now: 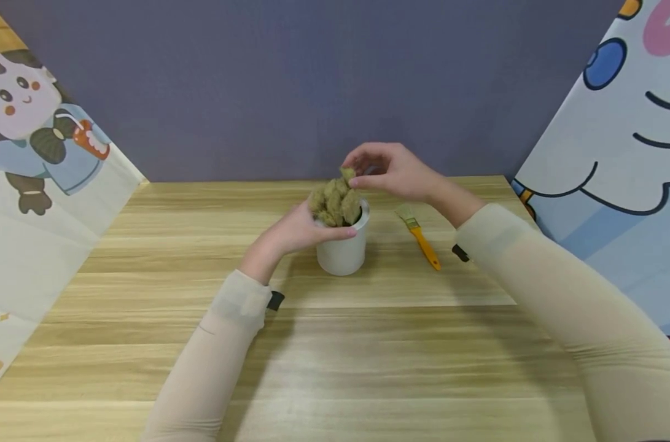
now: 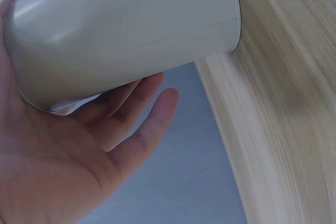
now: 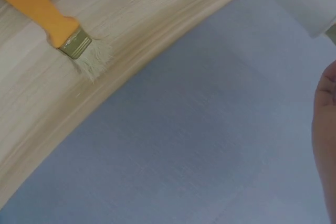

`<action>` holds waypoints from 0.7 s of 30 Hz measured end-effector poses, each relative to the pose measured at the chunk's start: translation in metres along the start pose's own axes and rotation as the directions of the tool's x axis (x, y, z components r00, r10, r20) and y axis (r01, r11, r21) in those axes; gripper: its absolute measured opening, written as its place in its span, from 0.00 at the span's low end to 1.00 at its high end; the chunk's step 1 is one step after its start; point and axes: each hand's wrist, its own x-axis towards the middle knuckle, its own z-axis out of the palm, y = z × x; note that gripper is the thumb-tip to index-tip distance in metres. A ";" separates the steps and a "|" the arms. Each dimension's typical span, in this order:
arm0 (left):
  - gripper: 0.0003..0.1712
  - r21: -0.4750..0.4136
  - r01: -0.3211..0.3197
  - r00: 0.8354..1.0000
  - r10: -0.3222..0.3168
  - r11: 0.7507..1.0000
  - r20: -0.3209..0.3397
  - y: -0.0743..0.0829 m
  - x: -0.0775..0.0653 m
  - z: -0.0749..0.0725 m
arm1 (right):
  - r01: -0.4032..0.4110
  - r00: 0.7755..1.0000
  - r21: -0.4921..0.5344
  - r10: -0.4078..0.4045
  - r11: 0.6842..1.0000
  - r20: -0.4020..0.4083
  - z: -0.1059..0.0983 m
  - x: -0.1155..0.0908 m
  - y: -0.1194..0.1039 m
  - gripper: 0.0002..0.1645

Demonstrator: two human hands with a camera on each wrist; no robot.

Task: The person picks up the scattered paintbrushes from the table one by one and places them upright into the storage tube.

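A white cylindrical pot (image 1: 342,253) stands on the wooden table, heaped above its rim with olive-brown, moss-like clumps (image 1: 335,199). My left hand (image 1: 298,230) grips the pot near its top, thumb lying across the front of the rim. In the left wrist view the smooth pale pot wall (image 2: 131,19) fills the upper part, and the fingers (image 2: 142,135) curve behind it. Over the heap, my right hand (image 1: 392,172) pinches a small clump (image 1: 348,174) between thumb and fingers. Only an edge of the right hand (image 3: 326,129) shows in the right wrist view.
Right of the pot lies a flat brush with an orange handle (image 1: 425,248) and pale bristles (image 3: 94,60). A dark grey-blue panel (image 1: 323,92) rises behind the table's far edge. Printed cartoon panels (image 1: 605,141) flank the table on both sides.
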 end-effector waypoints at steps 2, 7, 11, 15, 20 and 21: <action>0.65 0.005 -0.005 1.000 0.005 1.000 -0.003 0.001 0.000 0.000 | 0.000 1.000 -0.005 0.000 1.000 0.003 0.001 -0.001 0.000 0.16; 0.65 0.007 -0.016 1.000 0.016 1.000 0.001 0.003 0.001 0.001 | 0.023 1.000 -0.041 -0.023 0.999 0.004 0.005 -0.001 0.005 0.14; 0.65 0.009 -0.010 1.000 0.011 1.000 -0.005 0.002 0.000 0.002 | 0.024 0.999 -0.106 -0.020 0.994 0.041 0.007 -0.002 0.009 0.15; 0.65 0.002 -0.008 1.000 0.008 1.000 -0.007 0.001 0.000 0.002 | -0.021 0.998 -0.140 0.029 0.990 0.059 0.007 -0.004 0.016 0.21; 0.64 0.005 -0.001 1.000 0.001 1.000 -0.010 0.002 0.000 0.002 | -0.048 0.998 -0.109 0.052 0.993 0.032 -0.002 -0.007 0.018 0.22; 0.64 0.012 0.006 1.000 -0.006 1.000 -0.016 0.002 0.000 0.002 | -0.048 0.998 -0.110 0.051 0.993 0.028 -0.005 -0.007 0.017 0.22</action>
